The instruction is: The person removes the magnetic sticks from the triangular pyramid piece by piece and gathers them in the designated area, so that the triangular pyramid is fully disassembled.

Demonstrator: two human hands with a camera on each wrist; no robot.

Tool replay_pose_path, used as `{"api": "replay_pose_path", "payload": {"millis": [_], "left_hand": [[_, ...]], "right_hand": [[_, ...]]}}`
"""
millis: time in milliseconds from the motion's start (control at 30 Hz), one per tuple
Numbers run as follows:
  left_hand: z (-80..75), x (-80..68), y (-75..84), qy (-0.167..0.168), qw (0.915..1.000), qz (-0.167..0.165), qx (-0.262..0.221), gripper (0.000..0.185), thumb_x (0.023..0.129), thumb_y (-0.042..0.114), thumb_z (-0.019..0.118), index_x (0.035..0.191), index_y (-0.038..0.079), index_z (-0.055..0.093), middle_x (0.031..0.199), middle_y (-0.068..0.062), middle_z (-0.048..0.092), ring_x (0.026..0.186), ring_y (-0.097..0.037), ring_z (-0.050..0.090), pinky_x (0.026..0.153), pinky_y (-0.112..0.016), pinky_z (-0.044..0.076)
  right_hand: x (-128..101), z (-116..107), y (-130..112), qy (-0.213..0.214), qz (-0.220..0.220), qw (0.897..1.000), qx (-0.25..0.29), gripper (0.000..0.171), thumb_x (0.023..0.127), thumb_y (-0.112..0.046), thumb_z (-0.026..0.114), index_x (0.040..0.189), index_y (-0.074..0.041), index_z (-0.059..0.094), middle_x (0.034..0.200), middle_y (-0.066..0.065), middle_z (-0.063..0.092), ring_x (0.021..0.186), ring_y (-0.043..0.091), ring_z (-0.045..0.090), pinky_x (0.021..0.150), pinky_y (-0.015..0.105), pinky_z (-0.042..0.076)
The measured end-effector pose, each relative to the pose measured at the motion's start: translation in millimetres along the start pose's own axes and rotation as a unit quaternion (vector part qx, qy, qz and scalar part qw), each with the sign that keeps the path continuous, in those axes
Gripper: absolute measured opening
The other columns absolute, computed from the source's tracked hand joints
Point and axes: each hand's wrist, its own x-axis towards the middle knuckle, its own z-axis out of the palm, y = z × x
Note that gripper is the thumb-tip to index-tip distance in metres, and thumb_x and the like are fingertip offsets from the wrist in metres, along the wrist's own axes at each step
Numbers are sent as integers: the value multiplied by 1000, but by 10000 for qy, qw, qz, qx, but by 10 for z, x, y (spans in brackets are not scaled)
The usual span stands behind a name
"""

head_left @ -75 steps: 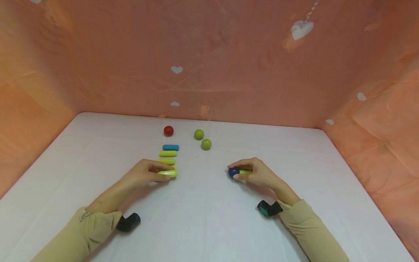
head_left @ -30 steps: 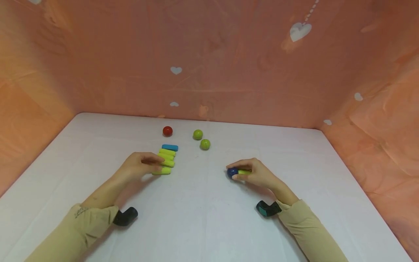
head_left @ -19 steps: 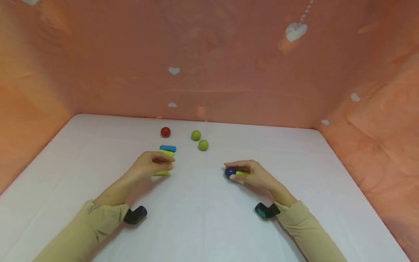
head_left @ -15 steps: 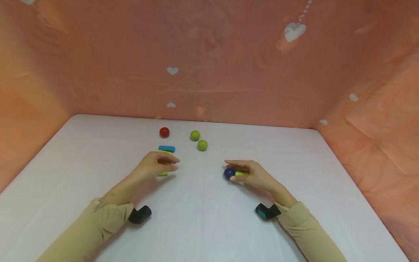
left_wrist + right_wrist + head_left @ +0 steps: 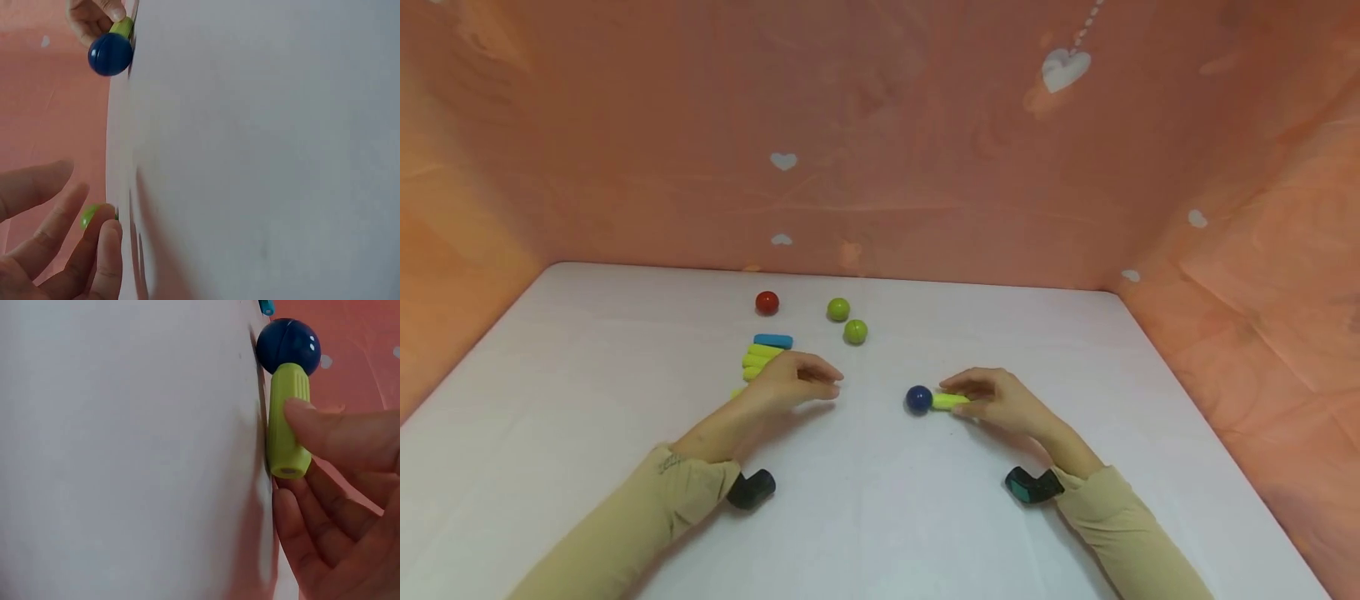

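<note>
My right hand [image 5: 1003, 402] pinches a yellow-green magnetic rod [image 5: 287, 437] between thumb and fingers. At the rod's far end sits a dark blue ball [image 5: 289, 347], touching it; in the head view the ball [image 5: 918, 399] points left, toward my other hand. My left hand [image 5: 793, 379] hovers over the table with fingers loosely bent and nothing between them. Behind it, several yellow-green rods [image 5: 762, 352] lie side by side, partly hidden by that hand and wrist. A blue rod [image 5: 772, 341] lies just beyond them.
Two green balls [image 5: 855, 332] and a red ball [image 5: 767, 302] rest toward the back of the white table [image 5: 865, 517]. An orange cloth [image 5: 880, 125] with pale hearts rises behind and at both sides. Each wrist carries a black camera [image 5: 752, 490].
My left hand has released a yellow-green rod at the row, then moved right, away from it. The rods lie closer together. My right fingers have slid back from the blue ball onto its rod.
</note>
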Motion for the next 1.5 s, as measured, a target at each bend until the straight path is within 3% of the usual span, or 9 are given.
{"api": "replay_pose_path", "payload": {"millis": [167,300,800,1000,1300,1500], "left_hand": [[90,30,42,-312,9993,-186,-48,24,86,12,69,110,5,70,111,-8,68,110,-24,54,95,-39,46],[138,43,81,-353,9986,-397,-25,25,86,13,69,111,7,69,112,-6,67,112,-24,53,98,-41,45],[301,137,167,-390,9973,-618,-32,33,83,16,74,115,12,67,108,-3,68,100,-18,59,86,-32,50],[407,190,216,-368,9985,-404,-24,34,82,13,74,115,11,67,104,-4,69,98,-17,59,89,-33,49],[538,250,265,-153,9995,-255,-85,34,79,12,78,112,9,70,98,-6,68,88,-17,58,71,-24,51],[588,284,280,-113,9993,-359,-36,33,78,16,80,109,10,70,96,-5,65,80,-15,58,65,-22,50]], "right_hand": [[13,-1,1,6,90,10000,27,25,86,-10,70,110,-7,69,109,8,68,98,19,60,86,24,48],[84,20,7,-41,4,10000,34,23,86,-9,70,109,-8,69,107,7,69,95,17,59,84,23,48],[205,89,-94,-191,-231,9995,-45,22,85,-9,71,107,-5,70,102,9,70,89,14,59,80,22,49],[232,108,-121,-200,-232,9995,22,23,85,-8,71,107,-4,70,101,10,70,87,14,59,77,22,49],[259,141,-166,-302,-215,9993,68,23,85,-11,71,108,-6,71,104,8,70,85,11,59,76,23,50],[273,140,-153,-332,-290,9990,70,23,85,-10,72,107,-4,71,103,10,71,83,10,60,74,22,50]]}}
